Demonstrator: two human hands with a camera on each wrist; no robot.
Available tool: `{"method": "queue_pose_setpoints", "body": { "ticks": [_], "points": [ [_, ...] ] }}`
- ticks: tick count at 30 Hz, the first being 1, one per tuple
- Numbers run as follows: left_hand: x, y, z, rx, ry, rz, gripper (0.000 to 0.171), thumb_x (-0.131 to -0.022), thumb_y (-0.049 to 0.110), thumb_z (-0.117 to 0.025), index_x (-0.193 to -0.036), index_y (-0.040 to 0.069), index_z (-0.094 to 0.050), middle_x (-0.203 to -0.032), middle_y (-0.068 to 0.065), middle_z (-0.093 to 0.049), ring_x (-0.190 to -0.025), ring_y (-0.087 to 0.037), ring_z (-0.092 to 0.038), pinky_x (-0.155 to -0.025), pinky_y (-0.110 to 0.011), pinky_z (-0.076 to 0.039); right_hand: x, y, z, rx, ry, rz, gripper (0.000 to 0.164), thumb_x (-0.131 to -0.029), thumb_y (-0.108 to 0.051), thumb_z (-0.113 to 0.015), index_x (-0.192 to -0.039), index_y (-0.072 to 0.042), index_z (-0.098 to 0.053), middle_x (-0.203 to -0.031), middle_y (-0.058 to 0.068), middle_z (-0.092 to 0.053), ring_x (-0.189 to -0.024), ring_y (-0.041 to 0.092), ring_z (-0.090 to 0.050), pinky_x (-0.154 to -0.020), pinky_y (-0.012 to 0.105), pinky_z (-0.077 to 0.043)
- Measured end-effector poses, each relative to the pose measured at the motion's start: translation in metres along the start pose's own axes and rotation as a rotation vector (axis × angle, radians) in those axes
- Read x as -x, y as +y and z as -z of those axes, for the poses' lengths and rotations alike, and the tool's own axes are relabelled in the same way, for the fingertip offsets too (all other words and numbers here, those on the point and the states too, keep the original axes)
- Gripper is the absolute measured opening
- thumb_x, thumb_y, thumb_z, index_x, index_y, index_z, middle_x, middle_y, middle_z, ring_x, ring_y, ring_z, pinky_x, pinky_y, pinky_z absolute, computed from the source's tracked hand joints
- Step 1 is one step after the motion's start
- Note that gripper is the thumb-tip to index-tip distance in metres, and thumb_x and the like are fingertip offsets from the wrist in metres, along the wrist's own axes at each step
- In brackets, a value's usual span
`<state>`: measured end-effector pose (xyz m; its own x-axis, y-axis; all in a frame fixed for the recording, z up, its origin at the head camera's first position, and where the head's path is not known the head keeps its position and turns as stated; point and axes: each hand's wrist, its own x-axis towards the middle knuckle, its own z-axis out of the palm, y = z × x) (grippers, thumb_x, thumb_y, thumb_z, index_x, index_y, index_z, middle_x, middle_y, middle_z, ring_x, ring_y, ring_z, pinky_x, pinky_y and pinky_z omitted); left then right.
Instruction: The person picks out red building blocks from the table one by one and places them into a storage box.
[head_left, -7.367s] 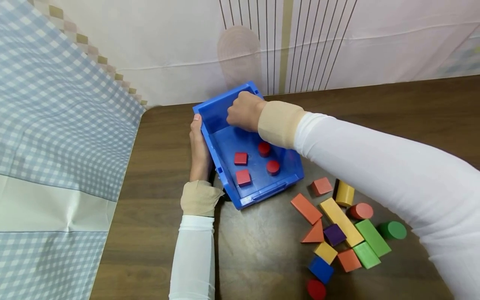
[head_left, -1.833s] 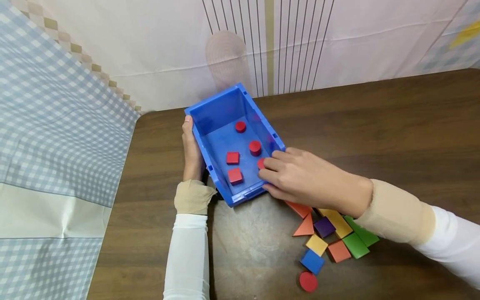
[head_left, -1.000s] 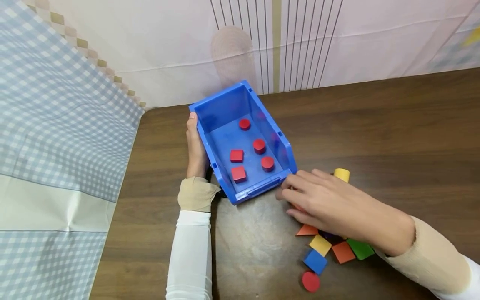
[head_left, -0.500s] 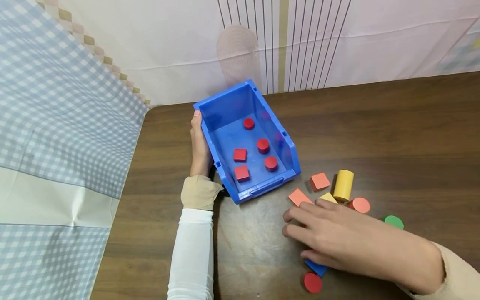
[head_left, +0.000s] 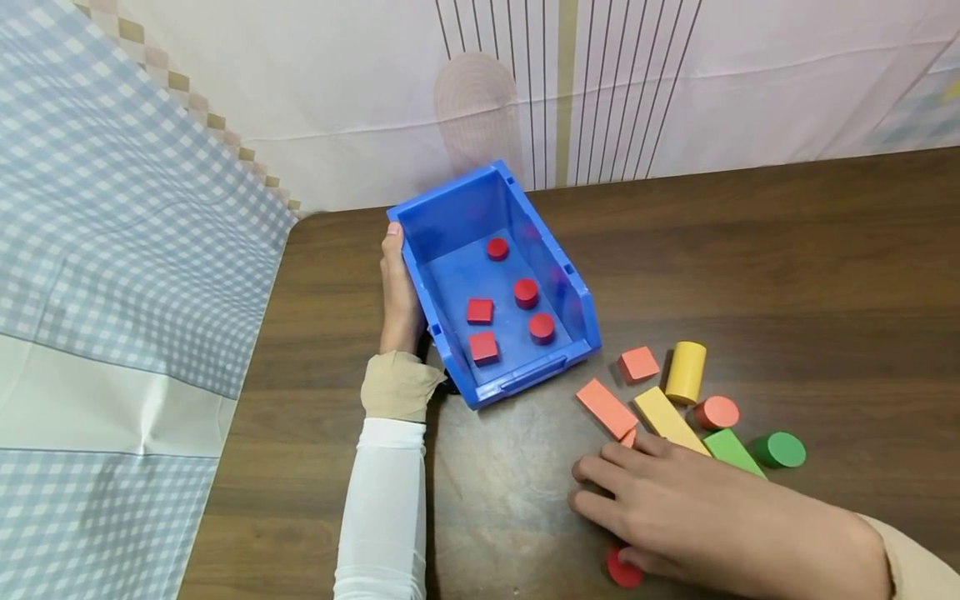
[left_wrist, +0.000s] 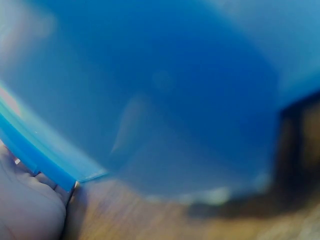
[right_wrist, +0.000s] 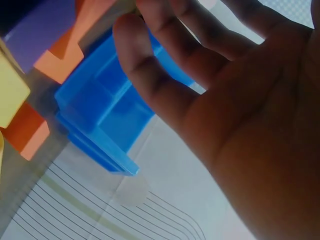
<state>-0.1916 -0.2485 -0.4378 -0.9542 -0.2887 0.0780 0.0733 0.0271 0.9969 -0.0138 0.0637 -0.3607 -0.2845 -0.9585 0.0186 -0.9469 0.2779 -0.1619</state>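
Note:
My left hand point(head_left: 399, 300) holds the left wall of a blue plastic storage bin point(head_left: 453, 215), thumb up by the back corner. Inside lie several red blocks: round ones such as the red cylinder point(head_left: 542, 328), and two squarish ones including the red square block point(head_left: 480, 312). My right hand point(head_left: 675, 508) hovers over loose blocks on the table, fingers spread and slightly bent. Its thumb overlaps a red round block point(head_left: 622, 568) in the head view. In the right wrist view, the visible part of the palm holds nothing. Blocks beneath that hand are hidden from the head camera.
Right of the bin lie an orange rectangular block point(head_left: 606, 408), an orange cube point(head_left: 638, 365), a yellow cylinder point(head_left: 686, 372), a yellow bar point(head_left: 667, 419), an orange-red cylinder point(head_left: 717, 412), a green bar point(head_left: 733, 454) and a green cylinder point(head_left: 780, 450). A patterned cloth point(head_left: 337, 100) hangs behind the table.
My right hand has left the bin's back, moved to its front right, then down over the loose blocks. A third red round block shows at the bin's back. My left hand stays on the bin.

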Motion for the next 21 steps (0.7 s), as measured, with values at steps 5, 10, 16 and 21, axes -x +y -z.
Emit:
{"method": "queue_pose_setpoints", "body": {
  "ticks": [5, 10, 16, 21],
  "points": [
    [0.001, 0.000, 0.000, 0.006, -0.008, -0.004, 0.060, -0.095, 0.067, -0.030, -0.135, 0.030, -0.055, -0.131, 0.001, -0.057, -0.117, -0.022, -0.054, -0.097, -0.047, -0.040, -0.001, -0.005, -0.009, 0.009, 0.032, -0.002, 0.033, -0.072, -0.031, -0.073, -0.095, -0.023, -0.051, -0.096, -0.009, -0.046, -0.085, 0.012, -0.044, -0.070, 0.030, -0.040],
    [0.002, 0.000, 0.000, -0.003, -0.014, -0.008, 0.060, -0.095, 0.066, -0.030, -0.136, 0.031, -0.054, -0.132, 0.001, -0.057, -0.117, -0.022, -0.054, -0.097, -0.047, -0.040, -0.003, -0.011, -0.022, 0.075, 0.085, 0.039, 0.029, -0.070, -0.029, -0.073, -0.089, -0.023, -0.052, -0.089, -0.008, -0.047, -0.081, 0.013, -0.043, -0.065, 0.027, -0.038],
    [0.002, -0.001, 0.000, -0.006, -0.014, -0.006, 0.060, -0.095, 0.065, -0.029, -0.136, 0.028, -0.054, -0.133, 0.000, -0.057, -0.118, -0.022, -0.053, -0.098, -0.047, -0.040, -0.004, -0.014, -0.033, 0.096, -0.015, 0.073, 0.025, -0.078, -0.033, -0.073, -0.094, -0.024, -0.055, -0.090, -0.007, -0.049, -0.082, 0.014, -0.044, -0.068, 0.029, -0.042],
    [0.001, 0.000, 0.000, 0.003, -0.006, -0.009, 0.060, -0.096, 0.064, -0.030, -0.133, 0.026, -0.057, -0.130, -0.002, -0.058, -0.116, -0.024, -0.054, -0.097, -0.047, -0.040, -0.005, -0.015, -0.034, 0.055, -0.084, 0.067, 0.022, -0.083, -0.035, -0.070, -0.099, -0.025, -0.058, -0.096, -0.006, -0.055, -0.087, 0.014, -0.047, -0.073, 0.031, -0.046]
  ]
}}
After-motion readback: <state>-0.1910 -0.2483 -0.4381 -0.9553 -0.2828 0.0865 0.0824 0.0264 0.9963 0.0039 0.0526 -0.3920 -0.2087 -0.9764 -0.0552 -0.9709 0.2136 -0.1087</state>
